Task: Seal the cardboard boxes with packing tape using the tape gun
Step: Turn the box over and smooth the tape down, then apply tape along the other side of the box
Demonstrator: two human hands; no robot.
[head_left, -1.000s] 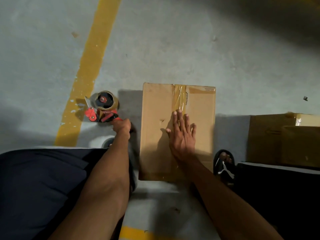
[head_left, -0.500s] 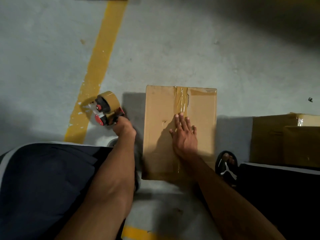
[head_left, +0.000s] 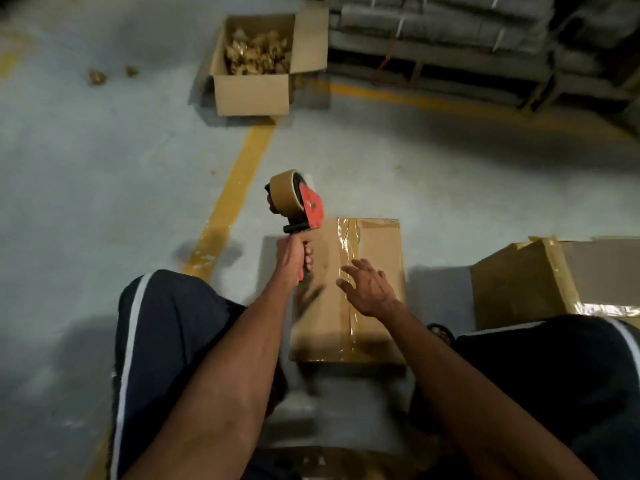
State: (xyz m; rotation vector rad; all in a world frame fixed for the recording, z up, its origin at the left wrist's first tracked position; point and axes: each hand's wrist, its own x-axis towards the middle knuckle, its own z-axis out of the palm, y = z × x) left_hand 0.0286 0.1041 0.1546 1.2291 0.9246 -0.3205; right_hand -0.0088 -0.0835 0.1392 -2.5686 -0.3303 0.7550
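Observation:
A closed cardboard box (head_left: 377,251) lies on the floor between my knees, with a strip of brown tape running down its top seam. My left hand (head_left: 294,256) grips the handle of a red tape gun (head_left: 298,200) loaded with a brown tape roll. The gun is raised upright above the box's far left corner. My right hand (head_left: 369,287) hovers just over the box top with fingers spread and relaxed, holding nothing.
Another taped cardboard box (head_left: 540,278) sits to the right by my knee. An open box (head_left: 254,88) filled with crumpled brown paper stands farther ahead on the concrete floor. Yellow floor lines (head_left: 232,199) run past it, and stacked pallets (head_left: 450,36) line the back.
My left hand lifted the tape gun off the floor and brought it up over the box's left edge. My right hand rose off the box top. The view tilted up.

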